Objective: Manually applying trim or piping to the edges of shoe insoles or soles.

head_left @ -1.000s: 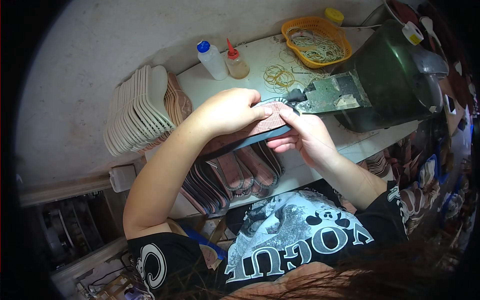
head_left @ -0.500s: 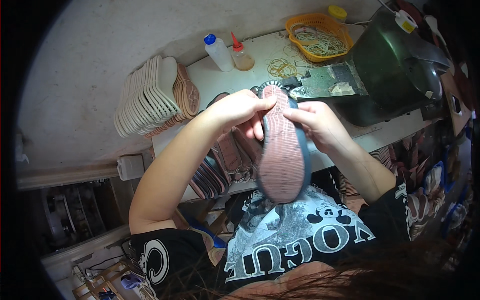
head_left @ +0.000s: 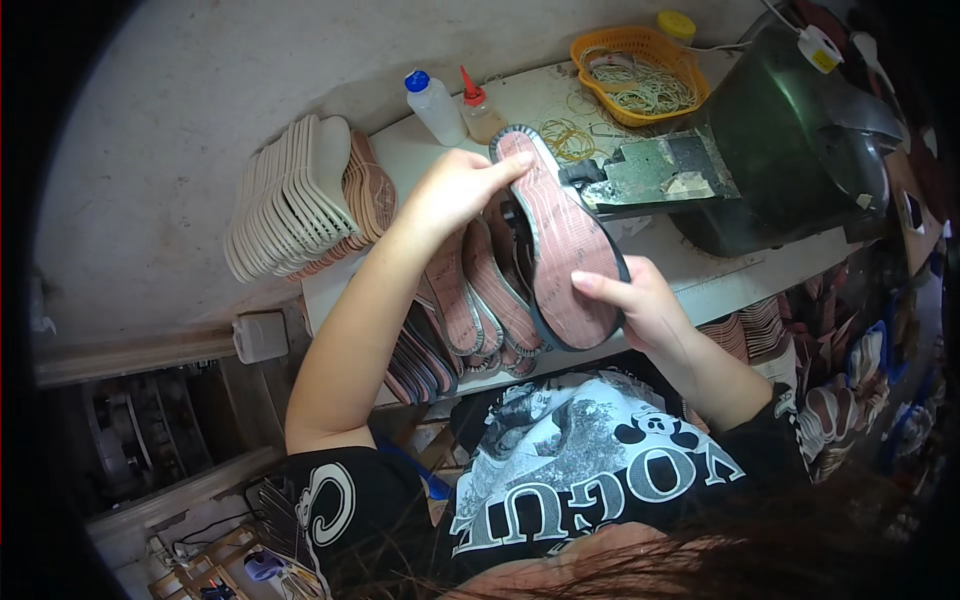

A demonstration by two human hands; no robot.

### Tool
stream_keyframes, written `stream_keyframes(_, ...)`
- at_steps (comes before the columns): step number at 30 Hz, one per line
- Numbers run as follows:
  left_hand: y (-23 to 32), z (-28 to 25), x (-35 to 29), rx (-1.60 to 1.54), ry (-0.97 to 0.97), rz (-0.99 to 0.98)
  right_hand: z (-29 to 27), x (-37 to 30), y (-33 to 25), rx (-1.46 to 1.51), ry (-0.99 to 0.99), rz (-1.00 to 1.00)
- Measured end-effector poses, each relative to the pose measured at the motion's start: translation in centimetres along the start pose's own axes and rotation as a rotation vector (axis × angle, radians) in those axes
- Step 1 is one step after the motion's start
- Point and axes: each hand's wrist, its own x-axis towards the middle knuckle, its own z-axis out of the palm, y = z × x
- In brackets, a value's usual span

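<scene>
Both my hands hold one shoe sole (head_left: 568, 235), pink with fine stripes on its face and dark grey along its edge. My left hand (head_left: 462, 190) grips the narrow end, its thumb flat on the pink face and its fingers hidden behind. Lower down, my right hand (head_left: 640, 300) closes around the wide end with the thumb on top. The sole is tilted, narrow end up and to the left. Beneath it on the table lie several similar pink soles (head_left: 487, 285) in overlapping rows. A row of dark-edged soles (head_left: 415, 355) stands beside them.
Cream sole pieces (head_left: 290, 200) stand stacked by the wall. Two squeeze bottles, one blue-capped (head_left: 435, 108) and one red-tipped (head_left: 483, 118), stand at the back. A yellow basket (head_left: 608, 100) holds rubber bands. The dark green machine (head_left: 800, 150) occupies the right side.
The sole has moved up and tilted left at its narrow end. My right hand has slid from near the narrow end to the wide end; my left hand keeps hold of the narrow end.
</scene>
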Motion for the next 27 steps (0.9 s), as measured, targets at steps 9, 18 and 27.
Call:
stream_keyframes(9, -1.2, 2.1, -1.5, -0.684, -0.303, 0.027, 2.0, 3.7, -0.2, 0.144, -0.029, -0.128)
stream_keyframes(18, -1.2, 1.0, -0.5, -0.613, -0.209, -0.126, 2.5, 1.2, 2.5, 0.090, -0.057, 0.056)
stream_keyframes(27, -0.9, -1.9, 4.6, -0.073, -0.287, 0.260, 4.1, 3.5, 1.9, 0.294, 0.026, -0.041)
